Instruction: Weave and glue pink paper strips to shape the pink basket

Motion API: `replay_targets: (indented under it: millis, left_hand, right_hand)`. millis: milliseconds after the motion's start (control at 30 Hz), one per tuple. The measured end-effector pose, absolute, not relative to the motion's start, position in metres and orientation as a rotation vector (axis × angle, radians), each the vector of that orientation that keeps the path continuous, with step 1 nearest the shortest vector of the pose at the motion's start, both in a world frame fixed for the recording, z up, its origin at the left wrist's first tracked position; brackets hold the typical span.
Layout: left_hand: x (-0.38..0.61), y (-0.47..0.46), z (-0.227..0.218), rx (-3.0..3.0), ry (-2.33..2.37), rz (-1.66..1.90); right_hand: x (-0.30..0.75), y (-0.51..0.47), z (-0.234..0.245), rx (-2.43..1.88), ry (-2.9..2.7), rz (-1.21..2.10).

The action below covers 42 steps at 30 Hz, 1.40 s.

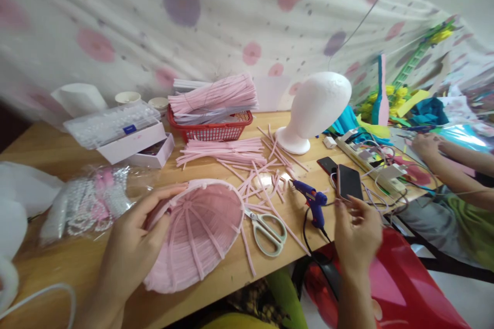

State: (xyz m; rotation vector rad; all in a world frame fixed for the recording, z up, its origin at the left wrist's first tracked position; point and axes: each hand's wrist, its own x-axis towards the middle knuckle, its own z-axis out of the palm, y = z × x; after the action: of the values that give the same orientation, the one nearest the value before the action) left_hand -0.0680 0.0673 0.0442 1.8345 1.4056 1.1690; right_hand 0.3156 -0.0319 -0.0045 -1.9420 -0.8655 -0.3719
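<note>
My left hand [133, 241] grips the rim of a pink dome-shaped piece [193, 236], thumb inside and fingers outside. Its hollow side faces up toward me, with raised pink ribs fanning out from the centre. My right hand [357, 234] is raised at the right, fingers curled together; whatever they pinch is too small to make out. Its fingertips overlap the lower edge of a dark-screened phone [349, 182]; whether they touch it is unclear. Between my hands lie scissors [268, 234] with pale handles, a blue glue gun [312, 200] and loose pink chenille stems [224, 153].
A red basket [216, 131] holds bundled stems. Behind the glue gun stands a white foam head [320, 108]. Boxes [131, 141] and bagged beads [96, 203] are at left. A cable-crowded power strip [370, 162] lies right, near another person's hands [428, 146].
</note>
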Motion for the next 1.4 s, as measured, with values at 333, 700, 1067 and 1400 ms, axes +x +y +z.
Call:
replay_targets:
  millis: [333, 700, 1067, 1400]
  left_hand:
    - [-0.068, 0.073, 0.041, 1.772, 1.411, 1.162]
    - [-0.068, 0.077, 0.046, 1.734, 1.335, 1.175]
    - [-0.067, 0.083, 0.057, 1.983, 1.296, 1.203]
    - [-0.061, 0.086, 0.058, 2.37, 1.276, 1.273]
  right_hand:
    - [0.242, 0.066, -0.005, -1.973, -1.624, 0.123]
    - [0.241, 0.073, -0.012, -2.019, -1.622, 0.19]
    - [0.201, 0.039, 0.058, -1.304, -1.726, 0.229]
    - [0.199, 0.057, 0.05, -1.299, -1.824, 0.2]
